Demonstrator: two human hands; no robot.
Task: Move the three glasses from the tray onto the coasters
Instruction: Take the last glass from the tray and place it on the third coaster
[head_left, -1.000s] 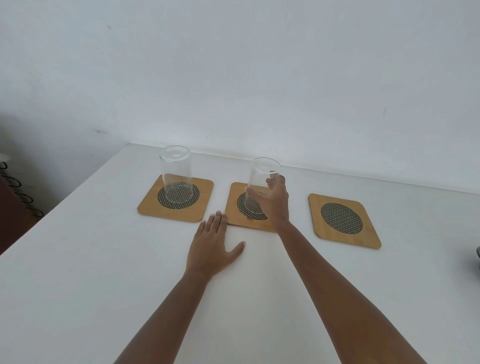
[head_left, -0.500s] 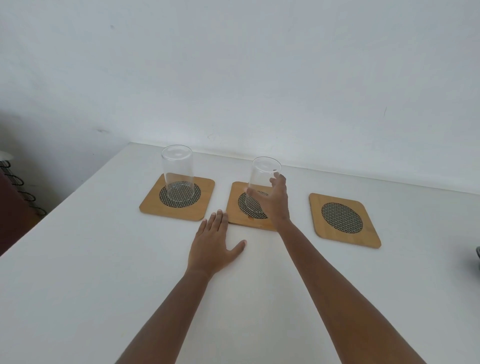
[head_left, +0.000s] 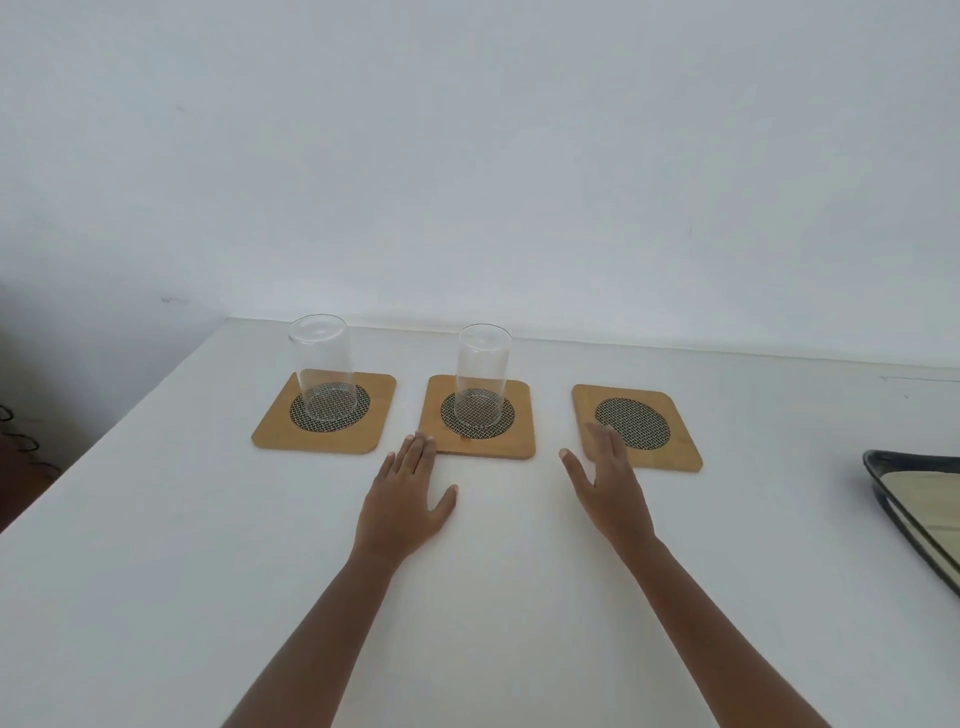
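Three square wooden coasters with dark woven centres lie in a row on the white table. A clear glass stands upright on the left coaster. A second clear glass stands upright on the middle coaster. The right coaster carries no glass. My left hand lies flat on the table, fingertips at the middle coaster's front edge. My right hand hovers open and empty, fingers over the right coaster's near left corner. A dark tray shows at the right edge; no glass is visible on its seen part.
The white table meets a white wall just behind the coasters. Its left edge runs diagonally, with a dark wire object beyond it on the left. The tray holds a pale liner and is cut off by the frame.
My right hand let go of the second glass on the middle coaster and drew back to the right. The view shifted, bringing the tray into sight. My left hand stayed flat.
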